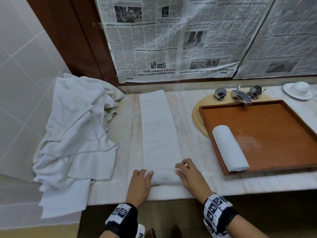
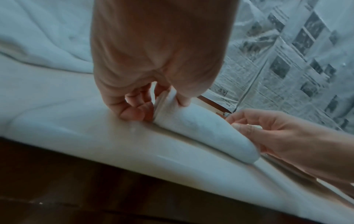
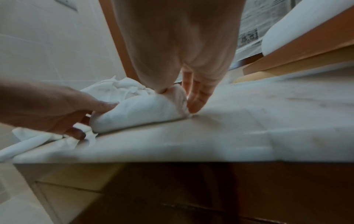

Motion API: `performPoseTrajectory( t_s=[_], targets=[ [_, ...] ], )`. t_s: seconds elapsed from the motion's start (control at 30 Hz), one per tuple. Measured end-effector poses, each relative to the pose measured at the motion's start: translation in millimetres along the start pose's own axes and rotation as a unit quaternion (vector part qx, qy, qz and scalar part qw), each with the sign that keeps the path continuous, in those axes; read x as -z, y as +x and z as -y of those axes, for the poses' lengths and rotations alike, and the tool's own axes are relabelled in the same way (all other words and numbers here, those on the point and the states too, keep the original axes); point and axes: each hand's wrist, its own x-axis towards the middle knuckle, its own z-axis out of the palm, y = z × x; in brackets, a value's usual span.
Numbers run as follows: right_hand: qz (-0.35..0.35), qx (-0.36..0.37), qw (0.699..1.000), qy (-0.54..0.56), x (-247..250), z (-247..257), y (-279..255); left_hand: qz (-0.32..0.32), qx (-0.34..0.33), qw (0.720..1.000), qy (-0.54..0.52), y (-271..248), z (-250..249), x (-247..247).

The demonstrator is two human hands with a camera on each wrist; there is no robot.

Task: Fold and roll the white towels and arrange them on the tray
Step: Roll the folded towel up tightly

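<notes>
A white towel (image 1: 159, 131) lies folded into a long strip on the marble counter, its near end wound into a short roll (image 1: 163, 177). My left hand (image 1: 142, 176) pinches the roll's left end (image 2: 201, 130), thumb on top and fingers curled at the end. At the roll's right end (image 3: 138, 113) my right hand (image 1: 184, 170) grips with its thumb above and fingers behind. The wooden tray (image 1: 274, 103) sits over the sink and holds one rolled towel (image 1: 229, 148) along its left side.
A heap of unfolded white towels (image 1: 77, 134) covers the counter's left end and hangs over the edge. Faucet and taps (image 1: 240, 96) stand behind the tray, a cup on a saucer (image 1: 299, 90) at far right. Newspaper (image 1: 171, 40) covers the wall behind.
</notes>
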Motion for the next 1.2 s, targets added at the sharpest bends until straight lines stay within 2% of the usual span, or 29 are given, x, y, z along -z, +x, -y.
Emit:
performPoseTrajectory(
  t_s=[0.1, 0.27, 0.33, 0.43, 0.5, 0.63, 0.77, 0.87, 1.0, 1.07, 1.2],
  targets=[
    [-0.005, 0.049, 0.998, -0.043, -3.4, 5.2, 2.0, -0.016, 0.003, 1.000, -0.007, -1.1, -0.2, 5.6],
    [0.029, 0.108, 0.992, -0.055, -0.6, 9.1, -4.9, -0.050, 0.004, 0.998, -0.031, 3.7, -2.1, 11.3],
    [0.031, 0.101, 0.994, -0.034, -1.8, 5.2, -6.7, -0.070, -0.023, 0.997, -0.031, 2.4, -3.0, 10.0],
    [0.067, 0.057, 0.996, 0.002, -0.1, 3.8, 0.6, -0.093, -0.121, 0.988, 0.035, -0.8, -4.5, 3.8],
    [0.100, 0.047, 0.994, -0.005, 4.2, 4.5, 6.8, -0.076, -0.153, 0.983, 0.063, -2.9, -1.2, 1.2],
    [0.156, 0.023, 0.987, -0.019, 13.1, 4.7, 17.8, 0.005, -0.179, 0.980, 0.091, -9.2, 9.7, 4.6],
    [0.145, -0.048, 0.987, 0.044, 19.1, 3.7, 25.1, 0.036, -0.145, 0.986, 0.069, 3.5, 9.7, 18.1],
    [0.106, -0.062, 0.989, 0.087, 18.4, 6.9, 31.1, 0.054, -0.135, 0.988, 0.057, 14.3, 1.3, 29.7],
    [0.061, -0.098, 0.993, -0.015, 10.8, 17.6, 35.6, 0.075, -0.081, 0.992, 0.055, 24.8, -2.8, 34.7],
    [0.047, -0.078, 0.995, -0.048, 11.3, 21.9, 32.5, 0.082, -0.062, 0.993, 0.056, 26.6, -0.9, 32.7],
    [0.058, 0.003, 0.998, -0.020, 6.3, 15.6, 18.7, 0.069, -0.029, 0.997, 0.012, 25.1, -3.3, 34.6]
  ],
)
